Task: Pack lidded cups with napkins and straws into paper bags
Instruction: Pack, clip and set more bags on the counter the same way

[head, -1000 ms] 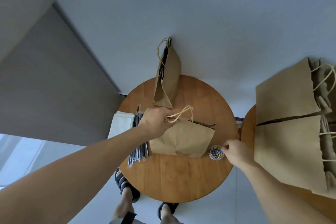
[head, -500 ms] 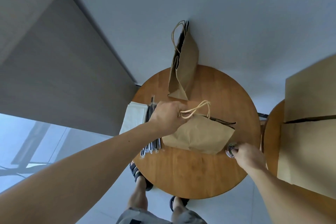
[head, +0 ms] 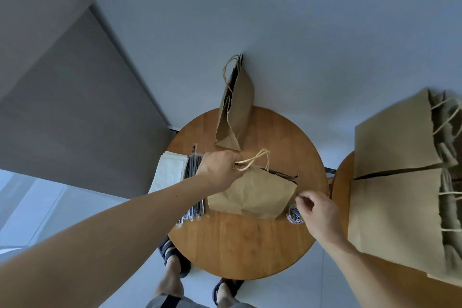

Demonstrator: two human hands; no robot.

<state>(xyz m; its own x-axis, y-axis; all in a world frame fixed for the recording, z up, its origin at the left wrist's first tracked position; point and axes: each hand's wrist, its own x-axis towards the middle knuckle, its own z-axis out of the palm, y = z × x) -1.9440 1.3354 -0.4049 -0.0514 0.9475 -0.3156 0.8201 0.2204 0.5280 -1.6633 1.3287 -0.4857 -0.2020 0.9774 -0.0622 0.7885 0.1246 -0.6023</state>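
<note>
A brown paper bag (head: pixel 252 195) stands in the middle of the round wooden table (head: pixel 237 245), its top folded over. My left hand (head: pixel 220 170) grips its twine handle (head: pixel 257 157) at the upper left corner. My right hand (head: pixel 320 212) hovers at the bag's right edge, thumb and forefinger pinched on what looks like a small paper clip. Just under those fingers sits a small clear tub of coloured paper clips (head: pixel 293 215). White napkins (head: pixel 170 170) and wrapped straws (head: pixel 193 182) lie at the table's left edge. No cup is visible.
A second paper bag (head: pixel 237 112) stands at the table's far edge. On another wooden table (head: pixel 341 182) to the right stand two large paper bags (head: pixel 395 212) with more behind them. My sandalled feet (head: pixel 172 252) show below the table's near rim.
My right hand has lifted off the clip tub and moved up to the bag's right edge with pinched fingers. The left hand keeps hold of the handle.
</note>
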